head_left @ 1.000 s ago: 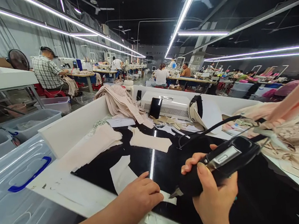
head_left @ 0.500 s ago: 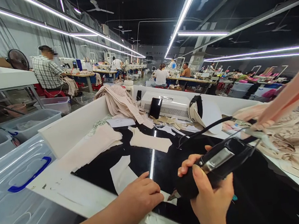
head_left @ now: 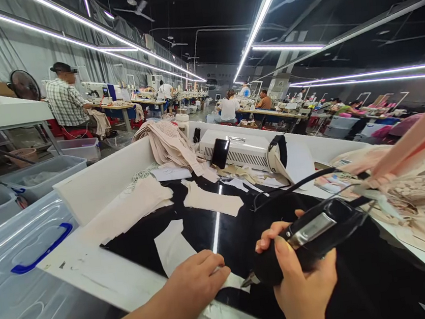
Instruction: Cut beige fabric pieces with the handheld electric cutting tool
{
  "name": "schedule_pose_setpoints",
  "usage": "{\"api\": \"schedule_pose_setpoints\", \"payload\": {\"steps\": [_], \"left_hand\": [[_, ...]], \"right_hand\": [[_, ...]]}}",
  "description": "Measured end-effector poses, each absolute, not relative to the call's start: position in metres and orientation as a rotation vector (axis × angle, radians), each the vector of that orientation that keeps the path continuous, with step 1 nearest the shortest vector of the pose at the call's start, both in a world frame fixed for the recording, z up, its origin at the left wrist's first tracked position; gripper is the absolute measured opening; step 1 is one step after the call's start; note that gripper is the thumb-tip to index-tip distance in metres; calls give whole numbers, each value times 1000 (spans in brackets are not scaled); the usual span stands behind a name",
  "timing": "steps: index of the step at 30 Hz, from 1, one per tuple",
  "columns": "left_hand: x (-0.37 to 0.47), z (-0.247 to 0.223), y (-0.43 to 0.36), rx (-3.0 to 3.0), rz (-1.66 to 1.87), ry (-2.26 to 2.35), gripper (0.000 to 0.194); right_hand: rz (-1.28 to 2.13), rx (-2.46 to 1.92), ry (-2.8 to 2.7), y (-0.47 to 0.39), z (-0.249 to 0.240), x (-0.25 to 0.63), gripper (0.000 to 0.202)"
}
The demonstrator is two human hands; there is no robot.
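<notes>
My right hand [head_left: 302, 272] is closed around a black corded hand tool [head_left: 313, 237] with a metal plate on its side. The narrow metal tip [head_left: 250, 279] points left and meets the edge of a pale fabric piece [head_left: 172, 246], as far as I can see. My left hand [head_left: 199, 279] lies over that piece with fingers curled together and their tips at its near right end. Part of the piece is hidden under the hand. A second pale cut piece [head_left: 213, 199] lies farther back on the glossy black board [head_left: 272, 214].
Stacked pale fabric [head_left: 137, 204] and a draped pile [head_left: 168, 141] lie at the left and back. A white vented machine [head_left: 240, 148], phone [head_left: 221, 152] and scraps stand behind. A pink strip [head_left: 409, 137] ties up the tool's cord. Plastic bins [head_left: 22, 278] stand left; co-workers sit beyond.
My left fingers have curled in more over the fabric piece. My right hand has shifted slightly right with the tool, whose tip stays close to the left fingertips.
</notes>
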State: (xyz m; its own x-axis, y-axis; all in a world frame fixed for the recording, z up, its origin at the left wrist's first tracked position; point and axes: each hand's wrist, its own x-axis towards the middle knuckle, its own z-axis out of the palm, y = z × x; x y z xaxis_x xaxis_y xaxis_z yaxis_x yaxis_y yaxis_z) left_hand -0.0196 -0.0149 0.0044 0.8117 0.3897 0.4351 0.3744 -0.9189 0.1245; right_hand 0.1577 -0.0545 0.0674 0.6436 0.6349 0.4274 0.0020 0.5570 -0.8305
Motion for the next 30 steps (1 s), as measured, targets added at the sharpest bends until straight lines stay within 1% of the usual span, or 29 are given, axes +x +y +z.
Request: {"api": "schedule_pose_setpoints", "payload": {"steps": [2, 4, 10, 17, 22, 26, 30], "left_hand": [[-21, 2, -19, 2939, 732, 721, 41], [-22, -1, -22, 2900, 701, 773, 44], [-24, 0, -21, 2796, 606, 827, 41], [-28, -2, -20, 2793, 558, 816, 42], [-28, -1, -18, 2784, 522, 815, 40], [-26, 1, -15, 2846, 485, 831, 41], [-23, 8, -1, 2951, 457, 798, 37]], "right_hand": [[417, -915, -788, -56, 68, 156, 50], [400, -912, -787, -58, 68, 155, 50], [387, -898, -778, -60, 66, 153, 51], [386, -905, -779, -64, 66, 152, 49], [358, -894, -785, -67, 67, 151, 50], [345, -900, -786, -66, 66, 149, 49], [335, -917, -787, -64, 66, 148, 50]]}}
